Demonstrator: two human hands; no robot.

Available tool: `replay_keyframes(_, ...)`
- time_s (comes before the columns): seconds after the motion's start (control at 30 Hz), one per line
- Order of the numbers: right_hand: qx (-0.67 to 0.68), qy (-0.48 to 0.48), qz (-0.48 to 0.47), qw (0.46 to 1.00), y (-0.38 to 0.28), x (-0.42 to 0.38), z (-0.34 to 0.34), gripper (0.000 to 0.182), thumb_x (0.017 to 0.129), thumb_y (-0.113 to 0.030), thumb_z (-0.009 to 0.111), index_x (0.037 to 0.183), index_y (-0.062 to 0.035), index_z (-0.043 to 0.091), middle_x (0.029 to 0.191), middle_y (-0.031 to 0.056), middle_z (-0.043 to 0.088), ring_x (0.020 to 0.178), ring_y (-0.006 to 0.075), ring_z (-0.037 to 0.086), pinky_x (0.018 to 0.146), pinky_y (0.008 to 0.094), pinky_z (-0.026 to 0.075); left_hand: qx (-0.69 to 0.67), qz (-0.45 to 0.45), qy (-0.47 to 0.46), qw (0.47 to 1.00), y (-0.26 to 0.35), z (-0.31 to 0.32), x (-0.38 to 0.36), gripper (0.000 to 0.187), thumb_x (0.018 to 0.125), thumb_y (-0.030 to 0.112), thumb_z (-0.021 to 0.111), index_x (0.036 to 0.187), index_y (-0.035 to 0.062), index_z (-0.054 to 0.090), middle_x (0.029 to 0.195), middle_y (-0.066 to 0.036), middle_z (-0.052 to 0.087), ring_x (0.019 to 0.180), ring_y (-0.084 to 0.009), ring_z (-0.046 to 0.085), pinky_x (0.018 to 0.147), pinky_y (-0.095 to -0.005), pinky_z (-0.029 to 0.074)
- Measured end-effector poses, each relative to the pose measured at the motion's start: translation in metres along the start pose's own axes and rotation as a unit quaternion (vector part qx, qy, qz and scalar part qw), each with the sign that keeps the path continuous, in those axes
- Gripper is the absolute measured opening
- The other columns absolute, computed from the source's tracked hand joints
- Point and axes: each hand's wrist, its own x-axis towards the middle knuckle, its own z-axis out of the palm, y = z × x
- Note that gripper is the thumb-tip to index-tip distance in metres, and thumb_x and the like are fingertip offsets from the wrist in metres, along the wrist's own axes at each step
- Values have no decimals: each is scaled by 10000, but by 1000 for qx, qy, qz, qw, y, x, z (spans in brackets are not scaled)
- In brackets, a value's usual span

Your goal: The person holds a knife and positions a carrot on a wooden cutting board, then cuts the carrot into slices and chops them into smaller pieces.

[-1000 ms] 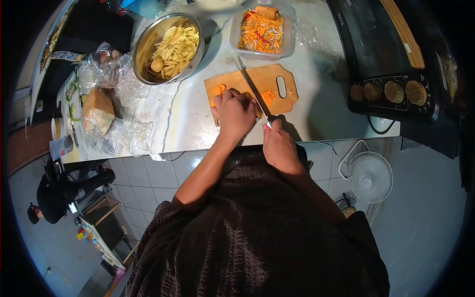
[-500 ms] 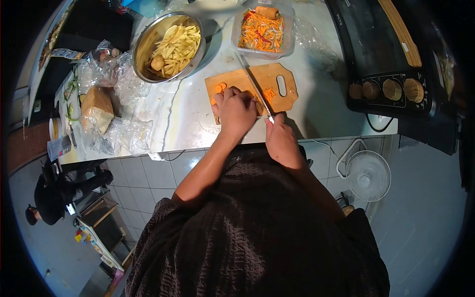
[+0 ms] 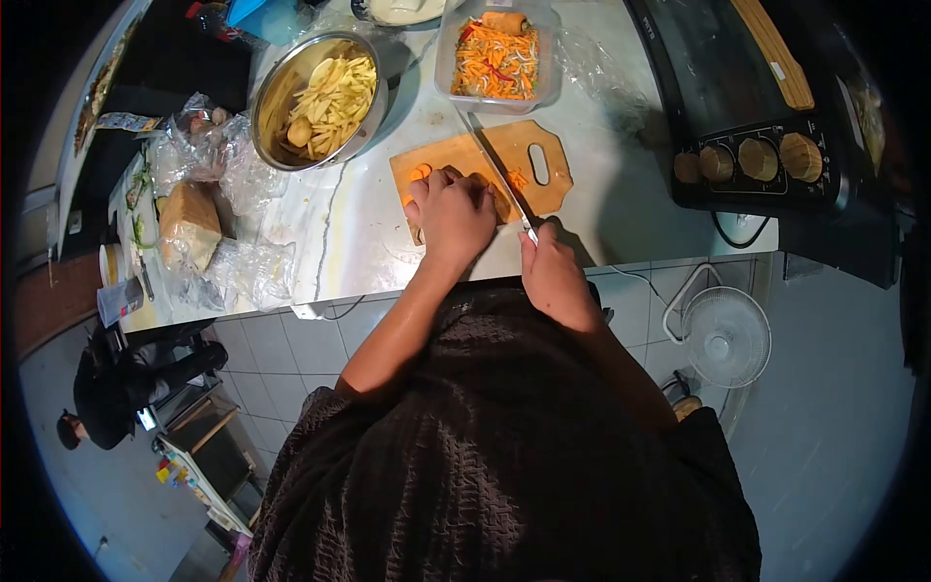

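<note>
On the counter lies a wooden cutting board [image 3: 550, 201] with a handle slot at its right end. My left hand [image 3: 452, 218] presses down on its left half, fingers curled over carrot that is mostly hidden beneath them. Round carrot slices [image 3: 420, 172] show beyond those fingers. My right hand [image 3: 557, 276] is closed around the white handle of a kitchen knife [image 3: 501, 175]. The blade points away from me across the board, just right of my left fingertips. A small heap of carrot strips [image 3: 517, 180] sits on the blade's right side.
A steel bowl [image 3: 379, 116] of cut pale sticks, perhaps potato, and a plastic container [image 3: 545, 92] of shredded vegetables stand behind the board. Plastic bags [image 3: 254, 272] and a bread-like block [image 3: 190, 225] lie left. A black oven [image 3: 756, 175] stands right. Another person [image 3: 102, 388] is far left.
The view has shifted slightly, so the counter items sit a little further left and a plate at the back shows more. Both hands keep nearly the same grip and place on the board.
</note>
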Motion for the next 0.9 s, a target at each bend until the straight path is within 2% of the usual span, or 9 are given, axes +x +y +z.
replay_keyframes(0.07, -4, -6, 1, 1000, 0, 1, -1, 337, 979, -304, 450, 982, 33, 449, 806, 305, 630, 791, 496, 610, 712, 554, 492, 11, -3, -7, 1000, 0, 0, 1, 215, 808, 314, 665, 899, 141, 753, 1031, -83, 609, 1039, -330, 456, 888, -463, 316)
replay_keyframes(0.13, -11, -1, -5, 1000, -2, 0, -3, 339, 978, -305, 454, 984, 35, 449, 816, 307, 630, 794, 496, 610, 707, 552, 494, -33, 5, -8, 999, -3, 2, 0, 189, 796, 267, 666, 889, 124, 747, 1055, -150, 568, 1078, -367, 412, 884, -495, 276)
replay_keyframes(0.17, -10, -2, -4, 1000, -1, 0, -3, 339, 978, -305, 454, 984, 35, 449, 816, 307, 630, 794, 496, 610, 707, 552, 494, -32, 5, -9, 999, -3, 3, -1, 189, 796, 267, 666, 889, 124, 747, 1055, -150, 568, 1078, -367, 412, 884, -495, 276)
replay_keyframes(0.23, 2, -7, -8, 1000, -1, 0, -4, 335, 977, -301, 456, 981, 34, 449, 817, 309, 629, 796, 495, 610, 702, 551, 495, -8, -17, -11, 1000, -2, 1, 0, 237, 809, 316, 668, 902, 114, 749, 1053, -87, 605, 1067, -330, 448, 886, -461, 311)
replay_keyframes(0.67, 5, -7, -39, 999, -1, 5, -5, 330, 974, -297, 456, 984, 33, 456, 763, 307, 620, 769, 501, 604, 693, 559, 489, -53, -59, -57, 995, 1, -2, 1, 276, 822, 332, 651, 932, 98, 747, 1083, -113, 602, 1100, -350, 440, 943, -473, 304)
replay_keyframes(0.73, -3, -1, -50, 999, -1, 5, -4, 330, 975, -296, 454, 979, 33, 457, 751, 307, 617, 757, 503, 602, 688, 559, 487, -71, -43, -38, 996, -3, 2, 1, 193, 794, 267, 655, 880, 122, 749, 1040, -110, 589, 1054, -330, 418, 893, -476, 249)
replay_keyframes(0.87, 5, -3, -61, 998, -4, 2, -3, 331, 975, -294, 453, 968, 37, 457, 744, 310, 613, 747, 501, 602, 681, 559, 485, -68, -40, -38, 996, -2, 1, 0, 189, 796, 266, 650, 880, 129, 748, 1040, -109, 590, 1056, -332, 415, 886, -479, 251)
replay_keyframes(0.9, 7, -4, -65, 998, -5, 1, -3, 332, 976, -294, 452, 963, 38, 458, 740, 310, 612, 744, 500, 604, 678, 558, 486, -63, -54, -48, 995, 2, -3, 1, 226, 804, 294, 656, 889, 105, 746, 1045, -108, 603, 1078, -341, 433, 922, -475, 279)
